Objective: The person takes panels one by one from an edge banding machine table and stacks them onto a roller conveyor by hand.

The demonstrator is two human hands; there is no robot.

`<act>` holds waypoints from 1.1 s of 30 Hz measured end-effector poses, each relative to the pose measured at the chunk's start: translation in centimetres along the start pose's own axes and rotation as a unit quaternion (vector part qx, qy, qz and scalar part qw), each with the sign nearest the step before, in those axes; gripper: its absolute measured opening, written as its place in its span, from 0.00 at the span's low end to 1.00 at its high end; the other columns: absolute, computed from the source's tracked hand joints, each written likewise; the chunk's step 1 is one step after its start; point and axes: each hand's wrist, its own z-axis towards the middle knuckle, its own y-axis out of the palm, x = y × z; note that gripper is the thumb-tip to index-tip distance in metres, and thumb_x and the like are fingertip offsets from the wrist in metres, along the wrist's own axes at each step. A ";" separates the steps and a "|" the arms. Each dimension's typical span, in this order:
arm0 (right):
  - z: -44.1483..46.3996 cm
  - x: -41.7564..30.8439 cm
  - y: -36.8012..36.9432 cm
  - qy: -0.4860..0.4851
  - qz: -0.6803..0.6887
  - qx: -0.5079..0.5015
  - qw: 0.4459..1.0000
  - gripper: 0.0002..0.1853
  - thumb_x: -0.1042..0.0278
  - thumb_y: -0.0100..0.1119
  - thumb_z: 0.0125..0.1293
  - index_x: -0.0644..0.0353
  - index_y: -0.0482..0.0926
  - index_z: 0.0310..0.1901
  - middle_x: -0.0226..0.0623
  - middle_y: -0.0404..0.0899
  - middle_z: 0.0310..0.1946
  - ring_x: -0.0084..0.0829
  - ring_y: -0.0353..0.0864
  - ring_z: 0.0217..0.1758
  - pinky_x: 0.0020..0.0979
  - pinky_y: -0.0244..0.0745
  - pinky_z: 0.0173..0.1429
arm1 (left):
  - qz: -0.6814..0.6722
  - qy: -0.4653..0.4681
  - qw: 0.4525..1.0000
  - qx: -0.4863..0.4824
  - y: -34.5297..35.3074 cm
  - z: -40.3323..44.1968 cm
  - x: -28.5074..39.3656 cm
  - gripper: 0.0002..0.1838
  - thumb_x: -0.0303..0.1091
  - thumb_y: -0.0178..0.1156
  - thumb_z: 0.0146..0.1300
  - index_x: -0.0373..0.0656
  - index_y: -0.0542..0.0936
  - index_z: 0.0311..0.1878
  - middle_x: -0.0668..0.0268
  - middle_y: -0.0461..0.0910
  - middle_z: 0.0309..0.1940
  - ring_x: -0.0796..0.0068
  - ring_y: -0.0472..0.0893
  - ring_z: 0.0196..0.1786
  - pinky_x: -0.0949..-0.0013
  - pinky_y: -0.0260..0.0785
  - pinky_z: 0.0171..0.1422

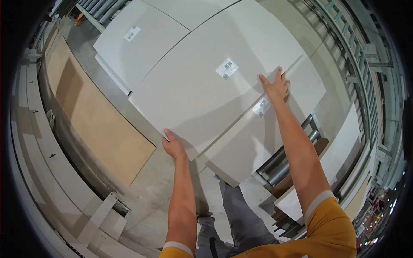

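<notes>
A large light grey panel point(189, 90) with a white printed label point(226, 69) lies in front of me. My left hand point(174, 146) is closed on its near left edge, thumb on top and the other fingers hidden beneath. On its right edge is my right hand point(276, 88), thumb and forefinger spread over the top face, the other fingers curled over the edge beside the gap. A second grey panel point(236, 148), also carrying a label point(261, 106), sits under and to the right of the first. Another labelled panel point(142, 47) adjoins at the upper left.
A tan board point(94, 112) lies to the left. Roller conveyors point(101, 8) show at the upper left and, as rollers point(279, 172), beneath the right panel. A metal rail point(359, 77) curves along the right. White boards point(297, 202) are stacked at lower right.
</notes>
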 end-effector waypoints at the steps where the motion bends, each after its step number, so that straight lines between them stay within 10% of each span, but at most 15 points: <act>1: -0.1 0.1 0.1 0.002 -0.001 -0.002 1.000 0.58 0.23 0.59 0.50 0.38 0.43 0.77 0.39 0.44 0.78 0.56 0.36 0.79 0.65 0.39 0.74 | 0.003 -0.001 1.000 -0.001 -0.1 0.0 0.1 0.29 0.54 0.52 0.71 0.28 0.75 0.42 0.55 0.80 0.38 0.67 0.76 0.37 0.65 0.71 0.46; 10: 0.5 -1.7 -0.8 0.016 -0.021 -0.010 1.000 0.57 0.20 0.56 0.50 0.36 0.43 0.77 0.39 0.44 0.78 0.57 0.38 0.79 0.65 0.43 0.73 | 0.046 -0.011 0.999 -0.009 1.4 1.4 0.0 0.33 0.56 0.49 0.72 0.24 0.73 0.50 0.44 0.79 0.45 0.54 0.79 0.46 0.60 0.71 0.54; 15: -2.3 1.1 1.4 -0.111 -0.026 -0.040 0.993 0.62 0.22 0.60 0.48 0.52 0.45 0.76 0.43 0.45 0.77 0.47 0.42 0.80 0.57 0.50 0.74 | 0.101 -0.019 0.994 -0.022 1.6 1.1 0.8 0.37 0.60 0.41 0.73 0.24 0.70 0.54 0.37 0.74 0.53 0.43 0.76 0.55 0.51 0.68 0.60; 27: -9.4 -1.2 2.1 -0.138 -0.027 -0.018 0.990 0.61 0.25 0.63 0.49 0.55 0.46 0.76 0.39 0.48 0.77 0.42 0.46 0.79 0.49 0.45 0.74 | 0.120 -0.030 0.992 -0.016 2.6 1.6 2.3 0.37 0.58 0.39 0.74 0.24 0.68 0.58 0.40 0.73 0.57 0.46 0.75 0.59 0.52 0.67 0.63; 31: -8.2 0.7 2.4 -0.187 -0.082 0.034 0.978 0.49 0.31 0.61 0.55 0.61 0.63 0.69 0.45 0.61 0.71 0.45 0.62 0.71 0.43 0.61 0.72 | 0.071 -0.048 0.984 -0.155 3.8 4.0 -5.7 0.26 0.49 0.43 0.74 0.32 0.77 0.42 0.48 0.81 0.37 0.51 0.80 0.37 0.51 0.71 0.45; 33: -9.1 0.4 2.1 -0.222 -0.004 -0.017 0.975 0.48 0.38 0.63 0.57 0.64 0.59 0.70 0.49 0.61 0.70 0.46 0.63 0.71 0.41 0.59 0.73 | 0.119 0.085 0.982 -0.117 -0.3 1.0 -7.7 0.22 0.47 0.45 0.72 0.35 0.79 0.38 0.48 0.81 0.36 0.48 0.79 0.39 0.50 0.70 0.47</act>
